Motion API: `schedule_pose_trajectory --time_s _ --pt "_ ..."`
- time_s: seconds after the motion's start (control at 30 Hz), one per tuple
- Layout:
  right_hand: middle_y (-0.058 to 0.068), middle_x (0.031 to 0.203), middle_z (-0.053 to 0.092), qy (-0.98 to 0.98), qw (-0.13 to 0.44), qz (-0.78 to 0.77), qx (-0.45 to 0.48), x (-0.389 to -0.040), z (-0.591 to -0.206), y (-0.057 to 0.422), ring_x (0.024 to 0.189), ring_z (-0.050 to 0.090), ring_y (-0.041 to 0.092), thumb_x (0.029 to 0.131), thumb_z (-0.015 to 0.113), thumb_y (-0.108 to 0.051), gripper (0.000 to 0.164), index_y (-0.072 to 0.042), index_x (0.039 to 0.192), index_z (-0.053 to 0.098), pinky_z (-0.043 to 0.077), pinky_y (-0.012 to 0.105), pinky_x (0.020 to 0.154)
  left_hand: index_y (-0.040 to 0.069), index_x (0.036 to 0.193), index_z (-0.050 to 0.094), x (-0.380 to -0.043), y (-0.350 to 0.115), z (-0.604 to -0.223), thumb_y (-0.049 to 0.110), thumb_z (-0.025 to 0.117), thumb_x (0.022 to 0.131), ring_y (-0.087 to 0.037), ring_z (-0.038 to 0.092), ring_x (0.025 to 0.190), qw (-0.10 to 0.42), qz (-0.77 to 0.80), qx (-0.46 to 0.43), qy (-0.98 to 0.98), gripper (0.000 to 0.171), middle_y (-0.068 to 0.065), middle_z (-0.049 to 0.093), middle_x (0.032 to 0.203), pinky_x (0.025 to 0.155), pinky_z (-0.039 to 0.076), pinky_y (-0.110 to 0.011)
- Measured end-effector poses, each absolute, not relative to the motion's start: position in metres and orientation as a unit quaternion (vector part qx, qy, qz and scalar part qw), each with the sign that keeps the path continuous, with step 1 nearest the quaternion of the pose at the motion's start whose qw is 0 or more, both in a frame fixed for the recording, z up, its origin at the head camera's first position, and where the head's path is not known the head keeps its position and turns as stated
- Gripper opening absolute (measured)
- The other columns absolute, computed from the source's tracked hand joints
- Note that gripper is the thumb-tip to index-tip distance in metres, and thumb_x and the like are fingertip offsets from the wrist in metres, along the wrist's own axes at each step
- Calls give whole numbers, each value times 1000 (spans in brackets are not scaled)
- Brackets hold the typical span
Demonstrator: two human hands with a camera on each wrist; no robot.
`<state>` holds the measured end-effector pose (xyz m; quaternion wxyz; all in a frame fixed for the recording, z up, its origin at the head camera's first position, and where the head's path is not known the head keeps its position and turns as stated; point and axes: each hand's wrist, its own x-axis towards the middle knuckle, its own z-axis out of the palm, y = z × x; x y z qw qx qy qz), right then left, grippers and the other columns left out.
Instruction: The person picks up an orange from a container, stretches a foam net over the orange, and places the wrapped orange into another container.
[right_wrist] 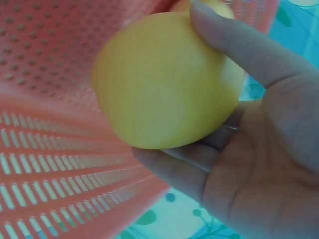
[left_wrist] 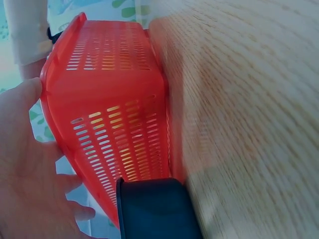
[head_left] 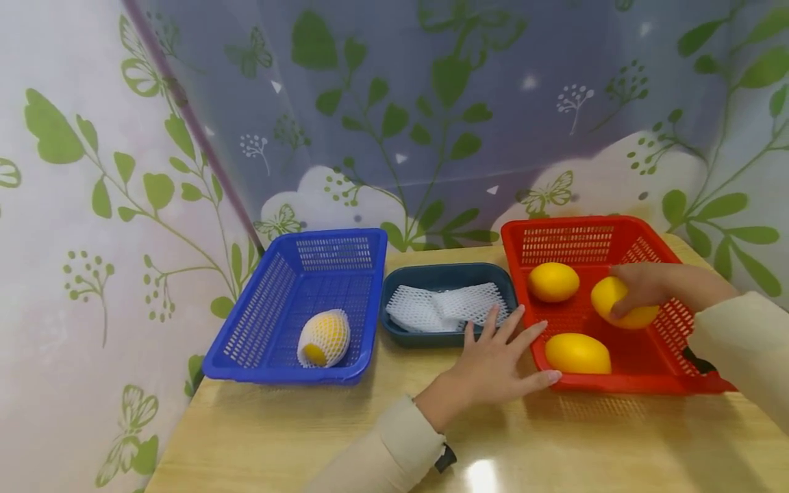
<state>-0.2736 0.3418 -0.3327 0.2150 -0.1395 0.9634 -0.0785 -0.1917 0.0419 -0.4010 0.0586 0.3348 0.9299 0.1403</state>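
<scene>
My right hand (head_left: 644, 291) grips a yellow mango (right_wrist: 164, 82) inside the red basket (head_left: 672, 383), thumb on one side and fingers under the other. Two more yellow fruits lie in that basket: one mango (head_left: 553, 282) at the back left, another mango (head_left: 578, 353) at the front. With fingers spread, my left hand (head_left: 493, 363) lies at the red basket's front left corner, and its thumb touches the rim in the left wrist view. Beside its fingertips is a dark teal tray (head_left: 425, 340) with white foam net sleeves (head_left: 425, 308) in it.
On the left stands a blue basket (head_left: 277, 375) holding a yellow fruit in a white foam net (head_left: 327, 335). All the containers rest on a light wooden table (head_left: 259, 438). A leaf-patterned cloth (head_left: 382, 137) hangs behind them.
</scene>
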Motion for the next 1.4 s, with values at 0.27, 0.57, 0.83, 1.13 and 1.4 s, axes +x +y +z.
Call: schedule_pose_trajectory --time_s 0.27,0.57,0.83,1.13,1.4 --pt "22 110 59 969 114 -121 -181 -264 -318 324 94 54 36 75 81 -40 87 14 131 41 47 57 85 45 153 5 -191 41 -401 76 29 90 -30 -3 148 55 142 336 929 74 7 -4 162 111 14 -67" --pt "14 114 59 958 47 -180 -217 -244 -307 304 90 56 25 76 81 -42 83 2 135 42 51 44 78 40 154 7 -192 39 -402 75 29 91 -32 -1 148 72 173 336 923 75 5 -1 163 112 14 -66" --pt "16 122 57 942 -17 -223 -249 -220 -295 276 100 57 30 76 83 -39 83 0 138 42 52 53 85 27 156 16 -204 24 -390 60 42 97 -27 19 146 41 336 325 883 73 -4 19 160 116 23 -51" --pt "12 125 57 922 -57 -275 -267 -199 -295 239 98 57 28 73 85 -37 83 -7 138 43 53 49 81 26 155 17 -213 1 -367 32 45 104 -34 45 131 191 692 199 666 58 -15 33 152 107 41 -42" --pt "13 129 55 885 -153 -296 -326 -184 -319 199 102 57 29 68 90 -21 84 -4 136 44 54 51 83 22 154 15 -208 -25 -363 24 42 104 -39 47 128 242 761 168 578 57 -17 33 151 106 41 -44"
